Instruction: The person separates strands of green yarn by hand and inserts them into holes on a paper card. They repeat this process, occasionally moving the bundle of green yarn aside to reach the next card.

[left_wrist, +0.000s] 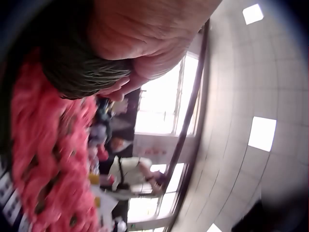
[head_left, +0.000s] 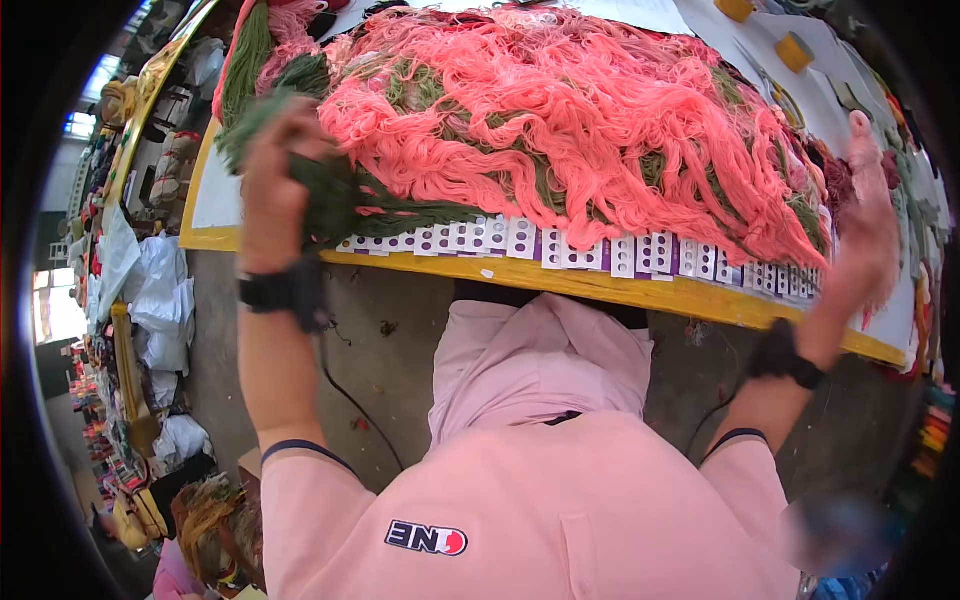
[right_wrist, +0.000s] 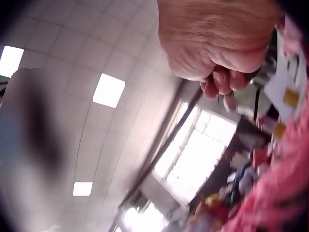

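My left hand (head_left: 275, 190), blurred, grips a dark green yarn skein (head_left: 335, 205) at the left end of the table. In the left wrist view, the bundled green strands (left_wrist: 87, 79) pass through its curled fingers (left_wrist: 118, 90). Dark green strands trail rightward along the table's front edge. A broad heap of coral-pink yarn (head_left: 600, 130), mixed with olive-green strands, covers the middle. My right hand (head_left: 868, 225) is raised at the heap's right end. Its fingers (right_wrist: 221, 79) are curled in the right wrist view, and no yarn shows in them.
Cards with dark round spots (head_left: 520, 238) line the yellow table edge (head_left: 600, 283). Yellow tape rolls (head_left: 795, 52) and scissors (head_left: 785, 100) lie behind at the right. Olive-green yarn (head_left: 248, 60) hangs at the far left. Plastic bags (head_left: 160, 290) stand beside shelving on the left.
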Demonstrator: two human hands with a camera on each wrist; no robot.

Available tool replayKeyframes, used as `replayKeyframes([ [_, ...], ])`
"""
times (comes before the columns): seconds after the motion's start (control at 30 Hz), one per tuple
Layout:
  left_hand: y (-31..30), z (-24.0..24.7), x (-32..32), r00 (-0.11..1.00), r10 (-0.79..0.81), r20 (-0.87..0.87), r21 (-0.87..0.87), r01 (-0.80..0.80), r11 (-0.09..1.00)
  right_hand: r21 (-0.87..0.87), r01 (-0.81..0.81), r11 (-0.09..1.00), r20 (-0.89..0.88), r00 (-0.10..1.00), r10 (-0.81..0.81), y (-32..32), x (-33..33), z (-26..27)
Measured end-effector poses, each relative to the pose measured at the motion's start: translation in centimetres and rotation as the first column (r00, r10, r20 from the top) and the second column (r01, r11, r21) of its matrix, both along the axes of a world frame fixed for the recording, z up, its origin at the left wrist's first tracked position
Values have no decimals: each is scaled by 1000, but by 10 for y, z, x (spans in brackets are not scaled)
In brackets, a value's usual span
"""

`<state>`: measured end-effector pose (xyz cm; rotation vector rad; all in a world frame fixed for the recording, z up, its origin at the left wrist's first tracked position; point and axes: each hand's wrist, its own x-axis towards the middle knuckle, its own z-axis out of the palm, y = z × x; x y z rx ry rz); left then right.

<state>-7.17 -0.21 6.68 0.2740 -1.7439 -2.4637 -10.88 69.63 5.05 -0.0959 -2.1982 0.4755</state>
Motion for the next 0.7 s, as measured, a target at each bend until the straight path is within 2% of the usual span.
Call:
replayKeyframes([
  [0.03,63,-3,9,983,34,178,30,-40,999,123,-356,927,120,932,342,-84,6,-5],
  [0.07,106,-1,21,966,-69,249,-169,114,979,103,-695,712,304,703,643,-167,13,-10],
  [0.1,132,-9,26,920,-163,356,-88,207,974,-426,-824,375,179,330,927,-223,18,-23],
  [0.13,149,-20,30,853,-255,456,4,284,959,-715,-512,476,411,242,879,-270,40,-5],
  [0.2,166,-33,35,769,-317,555,47,352,935,-708,-627,326,382,49,923,-298,36,-33],
  [0.23,170,-34,36,746,-323,583,107,324,940,-659,-667,347,424,52,904,-300,32,-45],
  [0.3,171,-28,32,713,-352,606,108,365,925,-548,-744,381,505,69,860,-302,24,-59],
  [0.33,172,-26,33,691,-370,621,114,387,915,-560,-733,385,496,76,865,-303,26,-59],
  [0.43,187,-24,38,713,-294,636,-82,441,894,-572,-715,402,485,100,869,-307,27,-55],
  [0.53,191,-27,47,810,-221,543,-205,384,900,-531,-739,415,501,122,857,-306,26,-57],
  [0.6,184,-29,41,749,-298,592,-36,394,918,-461,-787,410,508,144,849,-308,26,-59],
  [0.63,181,-28,39,720,-337,606,48,391,919,-485,-769,416,509,138,850,-308,26,-60],
  [0.7,185,-29,40,734,-279,619,-114,436,893,-522,-736,430,510,135,850,-309,24,-61],
])
